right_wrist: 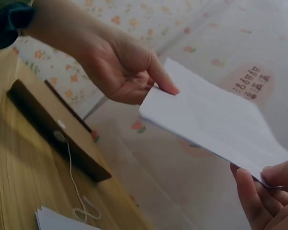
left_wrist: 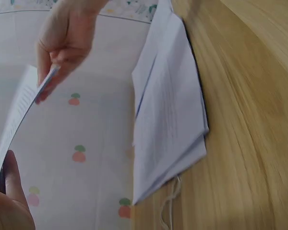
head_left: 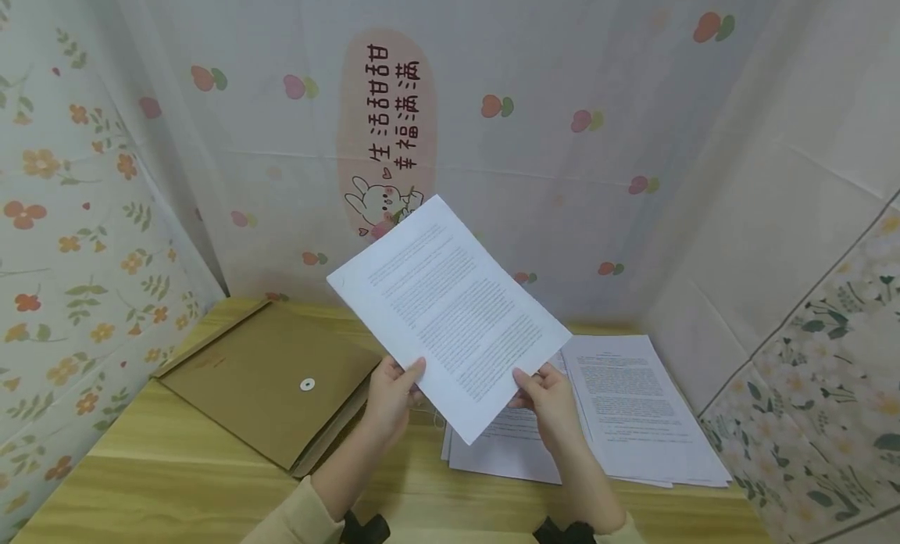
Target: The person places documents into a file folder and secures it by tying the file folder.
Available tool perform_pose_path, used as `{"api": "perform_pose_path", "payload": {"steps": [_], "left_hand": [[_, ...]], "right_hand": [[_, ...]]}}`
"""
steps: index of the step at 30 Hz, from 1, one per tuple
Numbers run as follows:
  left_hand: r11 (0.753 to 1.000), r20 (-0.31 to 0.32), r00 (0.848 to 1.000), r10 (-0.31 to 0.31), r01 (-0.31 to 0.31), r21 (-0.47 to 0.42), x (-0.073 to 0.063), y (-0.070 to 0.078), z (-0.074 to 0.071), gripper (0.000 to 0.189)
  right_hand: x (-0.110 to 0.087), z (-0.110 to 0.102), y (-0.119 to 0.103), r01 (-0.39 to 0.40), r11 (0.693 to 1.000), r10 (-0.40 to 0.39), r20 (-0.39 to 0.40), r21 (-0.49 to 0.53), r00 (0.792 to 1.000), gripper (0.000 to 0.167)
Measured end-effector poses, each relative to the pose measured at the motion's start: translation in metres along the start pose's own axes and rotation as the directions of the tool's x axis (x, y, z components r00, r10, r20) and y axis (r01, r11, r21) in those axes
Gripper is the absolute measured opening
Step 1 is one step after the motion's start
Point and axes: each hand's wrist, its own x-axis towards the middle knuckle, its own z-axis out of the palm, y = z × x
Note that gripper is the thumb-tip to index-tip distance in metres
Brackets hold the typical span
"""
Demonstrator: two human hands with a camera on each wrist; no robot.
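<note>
Both hands hold up a thin sheaf of printed paper [head_left: 450,309], tilted above the table. My left hand [head_left: 392,391] pinches its lower left edge, thumb on the printed face and fingers behind. My right hand [head_left: 551,399] pinches the lower right corner in the same way. In the right wrist view the sheaf [right_wrist: 216,120] spans between the left hand [right_wrist: 125,72] and the right hand [right_wrist: 273,196]. Beneath the right hand, more printed sheets [head_left: 633,395] lie in two overlapping piles. To the left lies a brown paper document envelope [head_left: 260,380] with a white button.
A pale string [right_wrist: 72,167] trails from the envelope's button across the wooden table [head_left: 408,489]. Patterned cloth [head_left: 548,177] hangs behind the table, with flowered cloth [head_left: 77,255] on the left side.
</note>
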Motion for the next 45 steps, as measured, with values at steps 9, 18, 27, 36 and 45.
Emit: {"api": "perform_pose_path", "payload": {"steps": [9, 18, 27, 36, 45], "left_hand": [[1.0, -0.05, 0.999, 0.015, -0.015, -0.001, 0.005, 0.009, -0.042, 0.033], [0.987, -0.077, 0.996, 0.034, -0.021, 0.158, 0.008, 0.031, -0.085, 0.035], [0.871, 0.064, 0.995, 0.071, -0.093, 0.483, 0.006, 0.035, -0.115, 0.031], [0.514, 0.278, 0.955, 0.105, -0.291, 0.807, -0.001, 0.026, -0.144, 0.033], [0.016, 0.406, 0.914, 0.0, -0.406, 0.914, -0.007, 0.016, -0.162, 0.038]], "right_hand": [[-0.003, -0.017, 0.007, 0.052, 0.991, -0.041, 0.084, -0.123, 0.996, 0.021], [-0.002, -0.045, 0.013, -0.014, 0.994, 0.035, 0.2, -0.107, 0.979, 0.028], [-0.004, -0.054, 0.018, -0.121, 0.989, 0.139, 0.276, -0.082, 0.951, 0.023], [-0.016, -0.052, 0.041, -0.272, 0.961, 0.276, 0.311, -0.059, 0.909, 0.035], [-0.021, -0.054, 0.055, -0.33, 0.944, 0.313, 0.361, -0.015, 0.879, 0.038]]}}
